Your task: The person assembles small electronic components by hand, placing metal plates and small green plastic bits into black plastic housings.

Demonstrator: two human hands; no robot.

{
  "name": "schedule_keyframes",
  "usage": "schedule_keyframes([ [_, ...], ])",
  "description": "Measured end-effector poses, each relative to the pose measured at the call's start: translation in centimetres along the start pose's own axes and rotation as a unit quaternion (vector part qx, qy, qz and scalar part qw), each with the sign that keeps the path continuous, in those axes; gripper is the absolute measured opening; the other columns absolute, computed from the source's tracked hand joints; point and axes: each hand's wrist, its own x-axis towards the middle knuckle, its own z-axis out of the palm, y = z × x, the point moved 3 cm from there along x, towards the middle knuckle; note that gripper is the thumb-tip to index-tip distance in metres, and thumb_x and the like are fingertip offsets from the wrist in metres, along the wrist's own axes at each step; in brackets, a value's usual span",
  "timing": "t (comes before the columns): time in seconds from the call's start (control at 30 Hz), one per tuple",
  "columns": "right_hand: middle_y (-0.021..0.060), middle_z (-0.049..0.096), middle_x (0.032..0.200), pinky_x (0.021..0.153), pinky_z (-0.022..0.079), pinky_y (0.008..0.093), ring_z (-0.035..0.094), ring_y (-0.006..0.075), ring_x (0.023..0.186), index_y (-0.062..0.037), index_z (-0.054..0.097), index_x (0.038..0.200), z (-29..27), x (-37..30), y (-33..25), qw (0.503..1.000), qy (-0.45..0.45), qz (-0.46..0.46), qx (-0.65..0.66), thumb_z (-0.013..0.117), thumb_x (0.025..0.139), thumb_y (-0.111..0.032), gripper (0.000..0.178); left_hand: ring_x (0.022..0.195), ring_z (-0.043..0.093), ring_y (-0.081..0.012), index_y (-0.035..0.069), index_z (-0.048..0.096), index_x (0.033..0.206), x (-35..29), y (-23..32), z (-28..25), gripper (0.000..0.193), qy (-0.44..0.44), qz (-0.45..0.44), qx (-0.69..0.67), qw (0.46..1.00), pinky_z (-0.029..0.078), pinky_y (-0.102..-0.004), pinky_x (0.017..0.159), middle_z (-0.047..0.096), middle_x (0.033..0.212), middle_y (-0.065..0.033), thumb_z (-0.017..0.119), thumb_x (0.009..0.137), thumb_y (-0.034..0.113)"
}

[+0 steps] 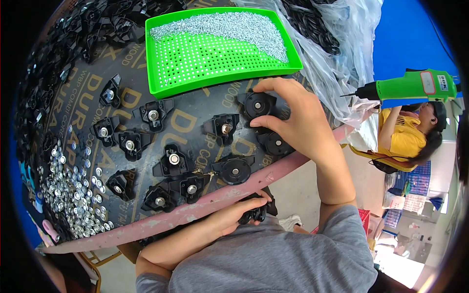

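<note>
My right hand [298, 115] reaches over the table with thumb and forefinger on either side of a round black plastic part [250, 106], which has a silver metal piece at its centre. Below the table's edge, my left hand [239, 211] has its fingers closed on black plastic parts [256, 215]; their exact shape is partly hidden. Two similar round parts lie nearby, one [277, 143] just under my right hand and another [235, 169] at the near edge. Several winged black brackets [173, 160] with silver metal pieces in them are spread to the left.
A green perforated tray [222, 80] of small silver screws stands at the back. Loose metal washers [78, 195] lie at left, beside heaped black parts [107, 24]. A green electric screwdriver [400, 89] hangs at right, near clear plastic sheeting [351, 58]. Beyond sits a person in yellow [403, 132].
</note>
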Motion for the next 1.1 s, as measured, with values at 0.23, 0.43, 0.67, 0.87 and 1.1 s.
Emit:
schedule_keyframes([
  [0.23,0.0078,0.070,0.106,0.080,0.050,0.0336,0.066,0.0215,0.094,-0.0007,0.069,0.106,-5.3,-4.5,-2.5,0.976,-0.003,-0.083,0.200,0.088,0.068,-0.014,0.044,0.087,0.061,-0.0096,0.006,0.064,0.119,-1.2,0.3,1.4,0.027,-0.090,0.056,-0.068,0.992,0.052,-0.0266,0.064,0.064,0.100,-0.0036,0.063,0.096,0.020],
  [0.43,0.0076,0.067,0.103,0.074,0.053,0.0369,0.066,0.0257,0.087,-0.0064,0.071,0.109,-3.1,-9.8,-4.5,0.968,-0.199,-0.014,0.153,0.085,0.068,-0.016,0.044,0.090,0.061,-0.0136,0.000,0.058,0.128,-2.4,1.5,3.4,0.038,-0.104,0.087,-0.109,0.985,0.052,-0.0293,0.069,0.065,0.106,-0.0084,0.061,0.096,0.021],
  [0.67,0.0073,0.066,0.102,0.073,0.053,0.0329,0.065,0.0219,0.089,-0.0047,0.071,0.107,-1.6,-12.3,-2.3,0.967,-0.103,-0.001,0.233,0.084,0.072,-0.006,0.037,0.090,0.060,-0.0134,0.001,0.046,0.142,-3.2,1.1,3.2,0.052,-0.157,0.098,-0.081,0.979,0.051,-0.0293,0.070,0.063,0.112,-0.0092,0.060,0.096,0.022],
  [0.87,0.0126,0.066,0.103,0.076,0.052,0.0299,0.063,0.0176,0.093,0.0019,0.066,0.091,-1.3,-12.8,-1.8,0.848,-0.069,0.203,0.484,0.082,0.078,-0.005,0.022,0.085,0.060,-0.0114,0.002,0.047,0.141,-4.4,1.7,4.6,0.051,-0.088,0.141,-0.058,0.984,0.050,-0.0268,0.068,0.064,0.107,-0.0075,0.060,0.098,0.024],
  [1.1,0.0151,0.068,0.097,0.068,0.053,0.0298,0.065,0.0193,0.084,-0.0001,0.064,0.085,-0.5,-12.0,-2.8,0.822,-0.011,0.134,0.553,0.080,0.080,-0.006,0.017,0.084,0.056,-0.0091,0.004,0.056,0.124,-5.2,1.5,4.1,0.038,-0.041,0.210,0.046,0.976,0.047,-0.0248,0.065,0.061,0.103,-0.0046,0.055,0.103,0.036],
])
